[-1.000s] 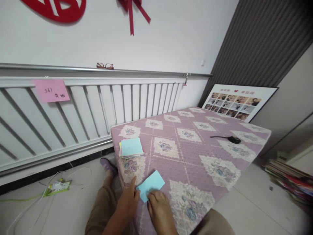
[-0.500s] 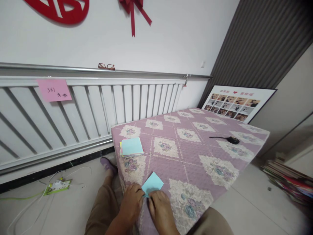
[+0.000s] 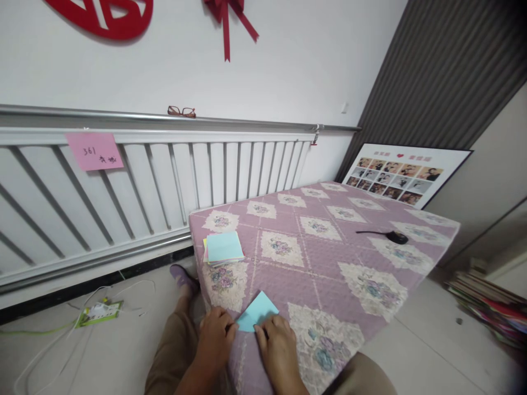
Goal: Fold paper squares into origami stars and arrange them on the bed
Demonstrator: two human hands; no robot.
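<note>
A light blue sheet of paper lies near the front of the floral cloth, one corner pointing away from me and a straight edge towards me. My left hand has curled fingers pinching its left corner. At the right corner, my right hand is also closed, thumb and fingertips on the edge. Beyond my left hand sits a stack of coloured paper squares, light blue on top, with yellow and pink edges showing below.
The purple cloth covers a table-like surface beside a white radiator. A black long-handled object lies at the far right. Glasses rest on the pipe. On the floor are a power strip with cables and piled papers.
My hands have moved apart along the near edge of the blue paper. That edge now shows as a longer straight line, and the sheet looks more triangular. The view has shifted slightly.
</note>
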